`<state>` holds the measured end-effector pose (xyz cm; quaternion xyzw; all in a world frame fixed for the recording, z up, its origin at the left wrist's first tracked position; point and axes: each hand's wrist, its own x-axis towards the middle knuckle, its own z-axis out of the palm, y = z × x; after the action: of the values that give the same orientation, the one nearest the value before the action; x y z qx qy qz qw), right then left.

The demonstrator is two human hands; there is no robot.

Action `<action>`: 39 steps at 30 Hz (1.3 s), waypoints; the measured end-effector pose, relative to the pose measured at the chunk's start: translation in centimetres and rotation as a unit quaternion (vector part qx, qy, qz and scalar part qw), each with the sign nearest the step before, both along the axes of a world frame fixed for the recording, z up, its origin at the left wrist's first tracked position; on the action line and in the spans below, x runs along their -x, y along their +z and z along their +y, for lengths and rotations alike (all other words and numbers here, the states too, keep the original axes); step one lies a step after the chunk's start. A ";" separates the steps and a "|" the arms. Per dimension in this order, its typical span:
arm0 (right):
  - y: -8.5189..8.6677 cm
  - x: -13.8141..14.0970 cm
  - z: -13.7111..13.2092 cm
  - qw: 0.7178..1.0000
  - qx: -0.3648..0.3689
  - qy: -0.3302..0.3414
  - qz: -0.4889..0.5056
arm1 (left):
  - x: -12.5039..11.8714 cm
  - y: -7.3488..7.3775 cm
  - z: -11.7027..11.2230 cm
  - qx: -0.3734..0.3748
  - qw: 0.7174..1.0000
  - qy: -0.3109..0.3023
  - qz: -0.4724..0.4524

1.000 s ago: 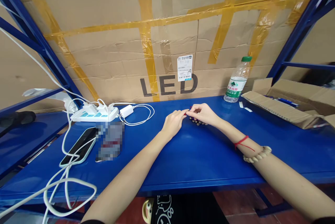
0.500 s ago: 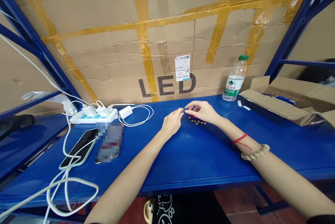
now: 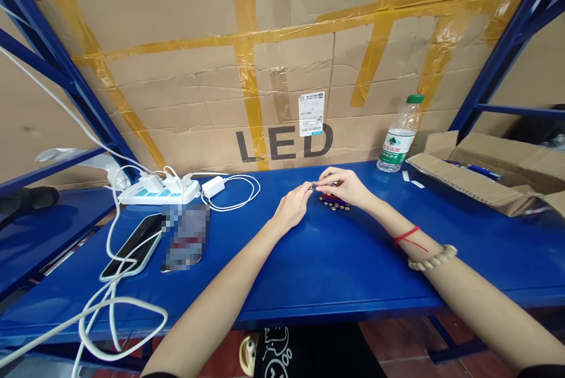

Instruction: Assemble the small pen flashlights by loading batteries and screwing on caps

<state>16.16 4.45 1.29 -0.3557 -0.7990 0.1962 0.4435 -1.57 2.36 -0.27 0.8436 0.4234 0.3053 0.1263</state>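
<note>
Small dark piece [image 3: 313,187] pinched between both hands' fingertips
Left hand [image 3: 291,208] and right hand [image 3: 348,187], fingers closed, grip it over the blue shelf [image 3: 326,266]; metal-ended rods [image 3: 334,204] lie partly hidden by the right hand, a green-capped water bottle [image 3: 398,138] farther right.

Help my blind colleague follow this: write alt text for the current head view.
A person's left hand and right hand pinch a small dark piece over a blue table, beside slim red and purple pieces. Behind is taped cardboard printed LED; a green-capped water bottle stands right, a phone and power strip lie left.
</note>
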 end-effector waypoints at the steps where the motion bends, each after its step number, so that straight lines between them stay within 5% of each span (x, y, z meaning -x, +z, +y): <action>1: 0.0 0.0 0.0 1.000 0.003 0.002 0.001 | 0.0 0.0 0.0 0.002 1.000 -0.012 -0.004; 19: 0.0 -0.3 -0.2 0.997 0.053 0.056 -0.007 | 0.2 -0.4 0.5 0.005 0.997 -0.083 0.002; 39: -0.6 0.3 -0.6 0.997 0.057 0.048 -0.026 | 0.5 -0.9 1.1 -0.091 0.990 -0.052 0.091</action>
<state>15.89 3.81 0.72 -0.3470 -0.8138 0.2530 0.3915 -2.09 3.41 -1.16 0.8965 0.3595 0.2578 0.0261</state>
